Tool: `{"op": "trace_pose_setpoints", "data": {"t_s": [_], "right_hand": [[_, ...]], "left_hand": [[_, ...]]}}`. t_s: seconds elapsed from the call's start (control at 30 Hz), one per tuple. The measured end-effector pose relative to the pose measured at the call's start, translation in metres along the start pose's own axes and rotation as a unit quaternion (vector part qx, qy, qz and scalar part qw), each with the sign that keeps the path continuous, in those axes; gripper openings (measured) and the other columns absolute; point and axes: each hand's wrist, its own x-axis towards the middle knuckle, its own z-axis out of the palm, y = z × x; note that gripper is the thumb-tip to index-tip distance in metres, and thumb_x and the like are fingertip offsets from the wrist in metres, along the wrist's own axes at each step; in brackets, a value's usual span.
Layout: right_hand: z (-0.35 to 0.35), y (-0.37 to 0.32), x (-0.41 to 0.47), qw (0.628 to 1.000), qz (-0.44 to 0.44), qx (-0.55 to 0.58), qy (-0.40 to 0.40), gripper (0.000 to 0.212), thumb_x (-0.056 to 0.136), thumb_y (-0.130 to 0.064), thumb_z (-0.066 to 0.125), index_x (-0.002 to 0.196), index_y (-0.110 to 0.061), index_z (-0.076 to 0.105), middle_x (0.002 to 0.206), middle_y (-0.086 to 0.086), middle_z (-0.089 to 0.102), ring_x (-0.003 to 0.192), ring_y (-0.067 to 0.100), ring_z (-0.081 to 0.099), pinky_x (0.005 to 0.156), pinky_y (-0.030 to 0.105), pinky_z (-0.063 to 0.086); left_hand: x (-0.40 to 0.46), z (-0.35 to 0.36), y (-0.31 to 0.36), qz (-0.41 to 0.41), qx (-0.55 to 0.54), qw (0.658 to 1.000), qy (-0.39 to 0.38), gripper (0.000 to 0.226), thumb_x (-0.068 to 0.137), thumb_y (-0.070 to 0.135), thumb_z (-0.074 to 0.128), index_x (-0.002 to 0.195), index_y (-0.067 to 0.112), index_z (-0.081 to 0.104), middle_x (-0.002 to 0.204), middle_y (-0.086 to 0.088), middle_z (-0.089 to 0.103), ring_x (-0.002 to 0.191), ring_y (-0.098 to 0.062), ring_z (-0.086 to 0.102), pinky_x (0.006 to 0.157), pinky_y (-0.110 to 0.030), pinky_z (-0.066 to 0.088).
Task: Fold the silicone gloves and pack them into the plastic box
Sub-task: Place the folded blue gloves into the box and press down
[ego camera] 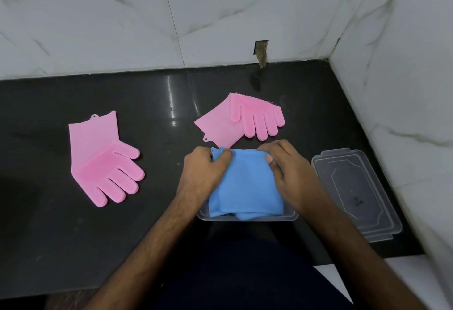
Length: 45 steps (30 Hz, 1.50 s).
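Observation:
A folded blue silicone glove lies in the clear plastic box at the counter's front. My left hand pinches its far left corner and my right hand pinches its far right corner. One pink silicone glove lies flat at the left, fingers pointing to the near right. A second pink glove lies just beyond the box, fingers pointing right. Most of the box is hidden under the blue glove and my hands.
The box's clear lid lies flat to the right of the box. The black stone counter ends at marble-tiled walls behind and on the right. A small hole is cut in the back wall.

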Motion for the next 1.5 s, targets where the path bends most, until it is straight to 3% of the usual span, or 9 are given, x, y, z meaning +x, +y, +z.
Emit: {"op": "trace_pose_setpoints", "data": {"t_s": [0.33,0.5,0.67,0.8,0.87,1.0,1.13,1.27,1.5], "right_hand": [[0.001,0.005,-0.006,0.999,-0.022,-0.013,0.036,0.031,0.100,0.000,0.053,0.123,-0.012,0.069,0.117,0.001,0.068,0.106,0.017,0.063,0.094,0.028,0.049],[0.008,0.006,-0.005,0.998,-0.007,-0.041,0.039,0.023,0.102,-0.006,0.054,0.118,-0.010,0.069,0.109,0.006,0.069,0.100,0.024,0.063,0.090,0.040,0.053],[0.018,-0.001,-0.002,0.992,0.012,-0.123,0.031,0.018,0.098,-0.004,0.055,0.107,-0.011,0.070,0.096,0.004,0.070,0.093,0.028,0.058,0.071,0.042,0.053],[0.014,0.005,-0.005,0.971,-0.001,-0.236,0.029,0.026,0.080,-0.005,0.074,0.103,-0.017,0.071,0.089,0.000,0.073,0.095,0.026,0.054,0.079,0.039,0.038],[0.009,0.005,-0.005,0.966,0.014,-0.257,0.009,0.034,0.077,-0.013,0.080,0.108,-0.021,0.070,0.093,-0.002,0.073,0.099,0.024,0.050,0.082,0.038,0.028],[0.009,-0.005,-0.004,0.959,0.037,-0.280,-0.010,0.038,0.080,-0.019,0.079,0.117,-0.022,0.071,0.101,-0.001,0.072,0.106,0.025,0.049,0.087,0.039,0.026],[0.007,-0.010,-0.006,0.947,0.029,-0.319,-0.015,0.048,0.066,-0.009,0.086,0.111,-0.016,0.071,0.105,0.006,0.067,0.101,0.029,0.052,0.082,0.040,0.039],[0.015,-0.017,-0.007,0.955,-0.104,-0.277,-0.037,0.034,0.072,-0.001,0.076,0.104,-0.009,0.070,0.101,0.011,0.064,0.091,0.033,0.062,0.073,0.041,0.051],[0.027,-0.019,0.000,0.947,-0.112,-0.209,-0.218,0.071,0.087,-0.042,0.072,0.149,-0.024,0.042,0.154,-0.003,0.040,0.137,0.021,0.040,0.108,0.043,0.039]], "left_hand": [[0.007,-0.010,0.002,-0.030,0.035,0.995,-0.086,0.053,0.099,0.046,0.058,0.086,-0.005,0.060,0.070,-0.006,0.061,0.060,-0.016,0.053,0.055,-0.030,0.041],[0.010,-0.013,0.009,-0.036,0.094,0.986,-0.132,0.040,0.102,0.045,0.056,0.096,0.010,0.074,0.090,-0.013,0.078,0.075,-0.026,0.073,0.069,-0.039,0.059],[0.003,-0.004,0.007,0.000,0.143,0.987,-0.074,0.037,0.099,0.041,0.063,0.087,0.007,0.073,0.073,-0.007,0.071,0.058,-0.013,0.060,0.047,-0.019,0.042],[-0.004,0.000,0.007,0.026,0.125,0.991,-0.027,0.035,0.095,0.044,0.073,0.092,0.009,0.074,0.077,0.000,0.065,0.067,-0.010,0.059,0.058,-0.018,0.044],[-0.010,0.003,0.008,0.048,0.123,0.991,0.003,0.039,0.094,0.046,0.074,0.108,0.009,0.076,0.090,-0.001,0.071,0.079,-0.014,0.065,0.070,-0.024,0.051],[-0.012,0.008,0.010,0.056,0.210,0.976,-0.008,0.045,0.099,0.047,0.066,0.068,0.019,0.052,0.067,0.005,0.056,0.063,-0.017,0.055,0.058,-0.028,0.039],[-0.008,0.010,0.018,0.043,0.273,0.960,-0.041,0.043,0.104,0.049,0.056,0.076,0.016,0.051,0.074,0.002,0.057,0.071,-0.022,0.057,0.067,-0.034,0.043],[-0.009,0.009,0.023,0.037,0.277,0.959,-0.055,0.043,0.107,0.043,0.051,0.077,0.013,0.048,0.081,-0.005,0.056,0.079,-0.031,0.058,0.080,-0.041,0.047],[-0.006,0.002,0.027,0.019,0.240,0.967,-0.079,0.034,0.108,0.029,0.053,0.086,0.004,0.058,0.093,-0.016,0.066,0.089,-0.036,0.066,0.071,-0.034,0.042]]}}
